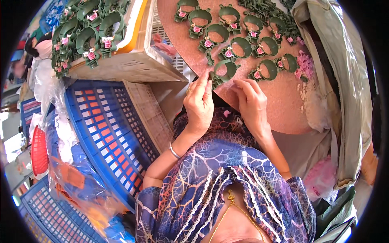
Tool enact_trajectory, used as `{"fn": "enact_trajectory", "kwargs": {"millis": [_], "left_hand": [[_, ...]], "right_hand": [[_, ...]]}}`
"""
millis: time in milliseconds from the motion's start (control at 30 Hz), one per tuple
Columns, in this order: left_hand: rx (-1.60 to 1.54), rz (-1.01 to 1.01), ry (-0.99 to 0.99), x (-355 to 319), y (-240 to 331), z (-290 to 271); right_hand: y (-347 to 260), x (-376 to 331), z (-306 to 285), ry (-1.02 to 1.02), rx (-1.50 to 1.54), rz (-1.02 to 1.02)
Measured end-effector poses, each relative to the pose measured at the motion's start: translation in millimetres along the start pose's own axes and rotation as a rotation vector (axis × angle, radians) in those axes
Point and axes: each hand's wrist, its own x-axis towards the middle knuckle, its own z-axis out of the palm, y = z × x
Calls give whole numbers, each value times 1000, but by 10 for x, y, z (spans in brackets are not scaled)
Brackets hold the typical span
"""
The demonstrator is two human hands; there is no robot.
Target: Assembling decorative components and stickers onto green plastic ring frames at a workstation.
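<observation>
Hands: two, left hand (pixel 199 104) and right hand (pixel 253 101). Tabletop (pixel 283 107): eleven spread green rings (pixel 231 72), ten with one visible pink rose (pixel 228 53) each. Far left: heaped green rings (pixel 84 35), overlapping, uncountable. Left: at least three blue baskets (pixel 109 139), one red basket (pixel 39 150). One bracelet (pixel 174 150), one necklace (pixel 231 197).

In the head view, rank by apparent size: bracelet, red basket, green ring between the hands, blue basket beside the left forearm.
1. Blue basket
2. Red basket
3. Green ring
4. Bracelet
Apparent size only; distances from the camera differ.
</observation>
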Motion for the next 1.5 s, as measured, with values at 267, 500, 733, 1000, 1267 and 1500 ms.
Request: {"fn": "enact_trajectory", "kwargs": {"millis": [267, 500, 733, 1000, 1267, 1500], "left_hand": [[-31, -69, 19, -68, -32, 29], [-254, -291, -11, -22, -38, -8], [-930, -586, 30, -73, -205, -32], [-963, -597, 0, -189, -238, -144], [-1048, -639, -18, -140, -255, -225], [-1108, -697, -12, -85, -405, -356]], "right_hand": [[108, -37, -45, 144, 68, -27], [41, -375, -394, -287, 528, 30], [501, -624, 256, -503, -106, -248], [883, -533, 791, -781, -69, -385], [649, -677, 598, -598, -519, -303], [1016, -1140, 211, -349, 259, -11]]}}
